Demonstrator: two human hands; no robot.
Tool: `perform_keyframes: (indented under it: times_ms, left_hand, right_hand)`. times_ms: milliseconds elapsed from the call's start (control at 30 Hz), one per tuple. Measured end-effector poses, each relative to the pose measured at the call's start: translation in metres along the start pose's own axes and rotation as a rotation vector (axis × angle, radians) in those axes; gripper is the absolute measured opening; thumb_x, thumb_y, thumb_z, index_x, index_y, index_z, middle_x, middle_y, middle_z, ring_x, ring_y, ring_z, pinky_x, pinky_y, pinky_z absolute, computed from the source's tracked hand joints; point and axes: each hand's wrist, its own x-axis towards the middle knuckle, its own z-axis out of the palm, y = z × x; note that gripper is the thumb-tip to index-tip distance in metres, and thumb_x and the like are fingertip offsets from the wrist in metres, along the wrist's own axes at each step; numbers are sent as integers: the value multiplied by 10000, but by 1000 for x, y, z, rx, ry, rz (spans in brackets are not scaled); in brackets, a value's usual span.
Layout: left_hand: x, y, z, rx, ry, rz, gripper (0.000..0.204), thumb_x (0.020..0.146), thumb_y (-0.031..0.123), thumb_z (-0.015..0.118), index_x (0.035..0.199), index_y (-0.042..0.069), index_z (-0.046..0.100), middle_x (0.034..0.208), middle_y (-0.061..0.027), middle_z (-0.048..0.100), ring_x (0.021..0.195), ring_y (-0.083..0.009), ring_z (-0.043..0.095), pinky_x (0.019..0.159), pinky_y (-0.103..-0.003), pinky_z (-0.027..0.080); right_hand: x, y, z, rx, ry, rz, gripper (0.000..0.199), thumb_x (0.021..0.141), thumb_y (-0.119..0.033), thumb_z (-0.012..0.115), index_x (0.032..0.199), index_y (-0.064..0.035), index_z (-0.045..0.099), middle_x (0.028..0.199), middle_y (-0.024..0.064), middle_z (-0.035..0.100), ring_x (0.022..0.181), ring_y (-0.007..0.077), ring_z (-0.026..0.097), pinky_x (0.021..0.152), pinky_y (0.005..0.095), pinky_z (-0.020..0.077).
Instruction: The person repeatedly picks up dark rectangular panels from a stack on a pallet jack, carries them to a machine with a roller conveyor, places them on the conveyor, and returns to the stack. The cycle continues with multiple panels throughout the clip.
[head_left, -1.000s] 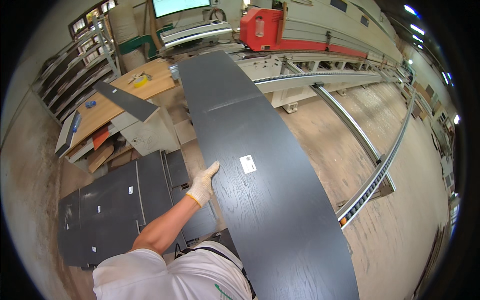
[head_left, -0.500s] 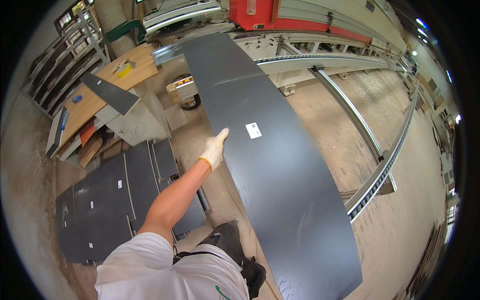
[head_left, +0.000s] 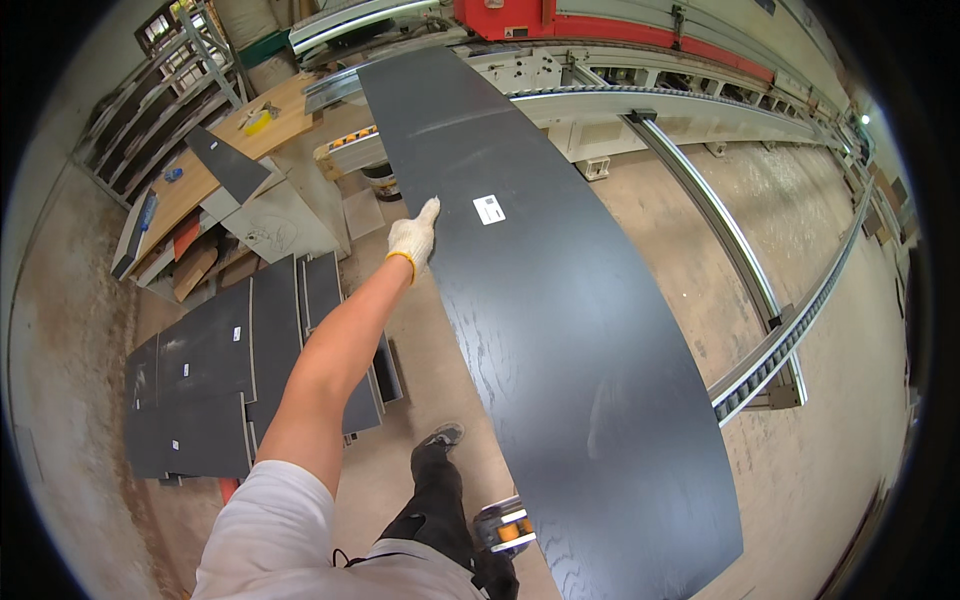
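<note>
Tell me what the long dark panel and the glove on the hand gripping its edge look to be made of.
The long dark panel looks like a wood-based board with a matte charcoal laminate: faint grain shows on its face, though the core is hidden. The left hand wears a glove that seems knitted cotton, off-white with a yellow cuff band and a ribbed weave.

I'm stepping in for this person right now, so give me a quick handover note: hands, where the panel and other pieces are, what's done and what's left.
Left hand: gloved, arm stretched out, fingers on the left long edge of the long dark panel, near its white label.
Right hand: out of view.
Panel: its far end lies at the machine bed, its near end reaches past the person's leg.
Done: a stack of smaller dark panels lies on the floor to the left.
Left: the long panel is in hand, not set down anywhere.
</note>
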Motion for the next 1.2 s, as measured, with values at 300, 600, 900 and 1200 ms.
perform_keyframes:
  times_ms: [300,600,900,1200]
  left_hand:
    - [-5,11,14,-30,42,-54,936,881,716,772,1119,-188,734,1022,-235,773,961,-291,733,890,-427,562]
    - [6,12,33,-76,51,-30,872,866,726,794,993,-135,737,833,-146,689,775,-218,629,750,-399,518]
    - [14,28,54,-55,6,49,1026,884,773,727,1134,-222,705,1140,-329,748,1130,-378,723,995,-459,535]
    - [27,25,58,-210,-34,159,899,914,642,803,1206,-204,713,1212,-228,754,1084,-260,701,1017,-379,531]
  right_hand:
    - [44,-1,-3,-35,-2,-29,645,1023,-299,749,1526,24,504,1557,223,512,1395,368,492,1198,537,398]
    - [60,0,0,-164,26,-45,644,1047,-349,707,1512,55,517,1540,216,557,1389,364,518,1217,540,385]
    - [65,-13,16,-41,-1,-125,645,1023,-291,743,1510,77,533,1547,217,552,1374,372,517,1230,529,370]
    - [106,88,-47,321,-58,-87,586,1134,-477,541,1470,2,575,1481,109,592,1344,274,554,1163,419,427]
